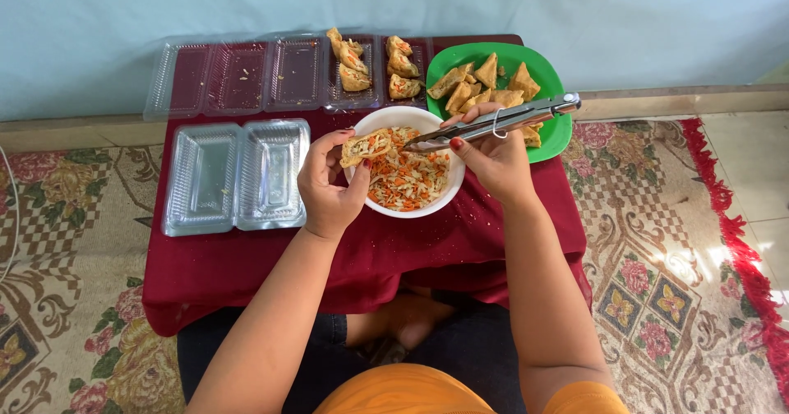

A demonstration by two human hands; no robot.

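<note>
Everything here hangs around the white bowl (415, 120) of shredded carrot-and-cabbage filling sitting mid-surface on the dark red cloth (246, 258). The left hand (329, 185) is curled around a slit piece of fried tofu (366, 146), holding it just over the bowl's left rim, and the right hand (493, 161) is wrapped around metal tongs (493, 124), whose tips poke down into the filling right beside the tofu's opening. Honestly the risky bit is the stuffing itself: jam the tongs in too hard and that thin tofu skin could split, or grab too big a pinch and the shreds will probably spill past the rim onto the cloth. The tofu also isn't fully above the bowl, so drips on that side seem likely. Behind the bowl, to its right, the green plate (549, 138) of unfilled tofu sits close to the tongs' back end, so a careless swing might bump it. Left of the bowl sit empty clear plastic boxes (234, 175).
</note>
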